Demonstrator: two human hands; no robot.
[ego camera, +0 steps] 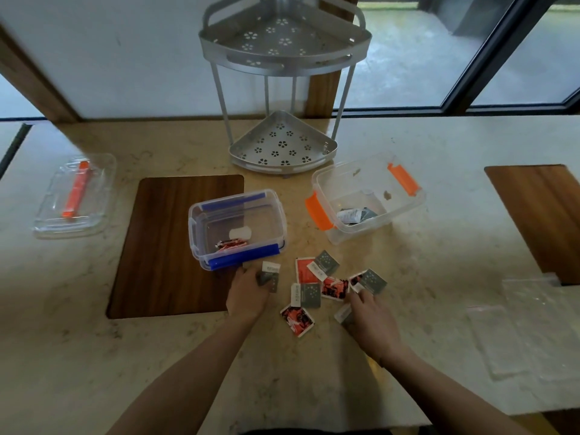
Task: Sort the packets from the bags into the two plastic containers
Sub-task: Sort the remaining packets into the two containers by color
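sorting little packets into two tubs, about mid-way by the look of it

just below centre, the left hand (pixel 248 293) pinches a grey packet (pixel 269 276) beside the blue-clipped container (pixel 201 221); the right hand (pixel 368 312) has fingers curled on another grey packet (pixel 343 315) at the edge of the loose pile (pixel 320 284). the orange-clipped container (pixel 323 183), right of centre, already holds grey ones, the blue one red. these look light, thin, a bit slick and crinkly; i'd nip each by a corner or edge, since flat ones won't lift easily off the counter (pixel 314 372).
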